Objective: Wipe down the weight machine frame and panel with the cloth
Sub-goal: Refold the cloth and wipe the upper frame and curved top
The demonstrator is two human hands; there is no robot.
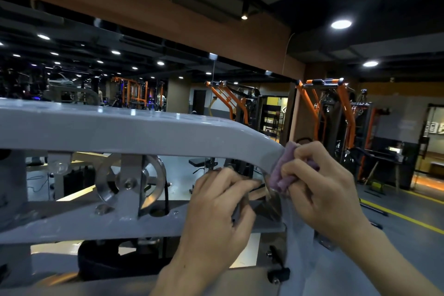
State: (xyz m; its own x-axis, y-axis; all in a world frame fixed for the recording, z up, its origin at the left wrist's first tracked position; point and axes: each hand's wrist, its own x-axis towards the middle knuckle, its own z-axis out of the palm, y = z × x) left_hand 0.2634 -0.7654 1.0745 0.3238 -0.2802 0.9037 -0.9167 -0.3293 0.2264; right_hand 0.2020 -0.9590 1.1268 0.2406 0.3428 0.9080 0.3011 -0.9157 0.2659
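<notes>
Head-cam view inside a gym, looking across the top of a grey weight machine frame (125,132). The person's right hand (319,187) has its fingers curled tight round a bunched purple cloth (283,170), pinching it w/ the thumb hidden behind the wad. The cloth presses against the rounded corner where the frame's top bar bends down, just ahead of the right fingertips. The left hand (216,209) sits just beside it, lower and nearer the camera, fingers held together and bent forward over a dark, shiny bracket under the bend; can't tell if they grip it or only rest on it. Beyond the left fingers, further along the frame, a silver pulley wheel (131,182) hangs between top bar and lower crossbar. Well past both hands, orange-and-black rigs (336,113) stand in the bkgd under round ceiling lights (341,24).
</notes>
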